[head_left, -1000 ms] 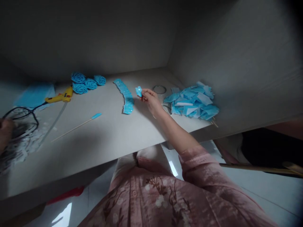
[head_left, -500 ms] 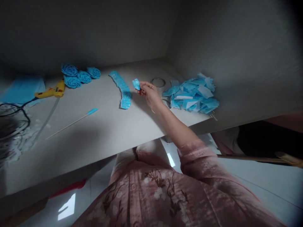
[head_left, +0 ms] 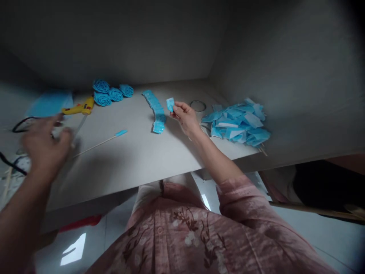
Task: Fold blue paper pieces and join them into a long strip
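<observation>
The right hand (head_left: 186, 116) is raised just above the table (head_left: 137, 152), with thumb and fingertips pinched on a small blue paper piece (head_left: 170, 104) that stands up out of the grip. Just left of that hand lies a curved strip of blue pieces (head_left: 155, 110), set end to end on the table, its near end beside the knuckles. Just beyond the hand, a little to its right, a thin ring (head_left: 197, 105) lies flat. Farther to the right of the hand is a loose pile of blue paper cuttings (head_left: 238, 123), close to the side wall, with a few thin sticks poking out from under its near edge.

The left hand (head_left: 47, 146) hovers over the left part of the table, blurred, its fingers spread and loosely curled; it grasps nothing that can be seen. Right of it, a thin wooden stick with a blue tip (head_left: 99, 142) lies on the table, the tip pointing toward the right hand. Beyond the left hand a yellow glue gun (head_left: 78, 109) lies on its side, with a black cord (head_left: 17, 125) trailing to the left of the hand. Just past the glue gun sit blue paper roses (head_left: 111, 93), clustered and touching one another. Left of those, a flat blue sheet (head_left: 48, 104) lies near the back wall.
</observation>
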Motion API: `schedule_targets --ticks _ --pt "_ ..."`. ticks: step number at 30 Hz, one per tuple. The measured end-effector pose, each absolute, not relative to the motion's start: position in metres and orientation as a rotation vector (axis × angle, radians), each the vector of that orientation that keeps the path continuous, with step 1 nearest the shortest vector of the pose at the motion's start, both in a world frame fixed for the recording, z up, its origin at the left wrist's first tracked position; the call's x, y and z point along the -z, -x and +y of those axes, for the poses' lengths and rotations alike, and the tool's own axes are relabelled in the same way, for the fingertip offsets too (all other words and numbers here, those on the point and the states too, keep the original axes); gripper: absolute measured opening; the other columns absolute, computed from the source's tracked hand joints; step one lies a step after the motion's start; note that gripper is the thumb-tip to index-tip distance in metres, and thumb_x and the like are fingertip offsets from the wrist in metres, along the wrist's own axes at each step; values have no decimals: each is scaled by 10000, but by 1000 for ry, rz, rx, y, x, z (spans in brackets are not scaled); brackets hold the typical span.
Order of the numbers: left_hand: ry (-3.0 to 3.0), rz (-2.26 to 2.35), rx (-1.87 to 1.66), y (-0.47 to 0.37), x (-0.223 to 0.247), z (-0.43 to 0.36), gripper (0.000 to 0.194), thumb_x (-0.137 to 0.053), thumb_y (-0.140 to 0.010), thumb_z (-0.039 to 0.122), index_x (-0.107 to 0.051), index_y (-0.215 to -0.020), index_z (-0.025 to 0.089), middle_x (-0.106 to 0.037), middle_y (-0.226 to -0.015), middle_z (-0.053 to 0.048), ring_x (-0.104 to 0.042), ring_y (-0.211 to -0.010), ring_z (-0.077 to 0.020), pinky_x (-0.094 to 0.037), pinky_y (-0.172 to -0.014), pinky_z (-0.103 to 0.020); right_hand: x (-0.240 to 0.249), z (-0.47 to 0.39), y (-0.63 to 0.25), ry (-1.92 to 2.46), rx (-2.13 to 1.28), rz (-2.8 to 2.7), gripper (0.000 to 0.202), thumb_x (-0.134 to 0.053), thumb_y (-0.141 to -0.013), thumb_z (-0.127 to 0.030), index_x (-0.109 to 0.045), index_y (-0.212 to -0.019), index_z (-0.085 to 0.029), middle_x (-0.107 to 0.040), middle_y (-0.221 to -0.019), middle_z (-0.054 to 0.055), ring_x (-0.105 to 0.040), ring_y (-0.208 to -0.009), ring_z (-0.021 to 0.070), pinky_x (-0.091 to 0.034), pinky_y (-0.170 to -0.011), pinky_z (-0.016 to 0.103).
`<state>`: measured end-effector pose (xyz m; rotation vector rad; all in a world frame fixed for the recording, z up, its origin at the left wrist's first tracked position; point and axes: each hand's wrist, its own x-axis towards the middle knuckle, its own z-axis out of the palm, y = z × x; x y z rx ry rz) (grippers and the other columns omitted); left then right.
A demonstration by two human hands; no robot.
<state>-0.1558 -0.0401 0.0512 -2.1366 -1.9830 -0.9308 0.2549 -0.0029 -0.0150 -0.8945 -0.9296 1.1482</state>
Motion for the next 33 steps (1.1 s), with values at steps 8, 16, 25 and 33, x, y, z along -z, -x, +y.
schedule_targets --ticks 8,16,25,33 --pt "2928 -1917 972 14 -2 1 284 -612 -954 362 -841 -1033 212 -847 -1170 -95 -756 -1073 -268 -551 -993 -333 0 -13 -252 961 -1126 -882 179 -898 -877 -335 -736 -910 -268 -714 -854 -44 -669 -796 115 -601 -910 288" --pt "2935 -1960 743 -46 10 40 202 -698 -934 228 -771 -747 208 -759 -787 -57 -613 -726 -202 -347 -654 -301 -1 -15 -253 893 -1127 -863 85 -835 -908 -263 -750 -899 -254 -698 -830 -46 -644 -761 105 -573 -837 270" --pt "2859 -2296 1299 -57 8 41 133 -666 -911 95 -684 -810 180 -705 -734 -23 -622 -647 -151 -454 -647 -251 1 -16 -255 919 -1184 -839 161 -871 -894 -348 -734 -927 -271 -651 -790 -52 -656 -799 127 -574 -859 289" --pt "2710 -2881 2005 -60 -9 22 180 -562 -1084 109 -569 -925 192 -665 -643 23 -670 -518 -118 -459 -534 -214 9 -16 -255 990 -1374 -844 157 -859 -832 -253 -704 -819 -230 -710 -817 -37 -708 -841 127 -627 -920 309"
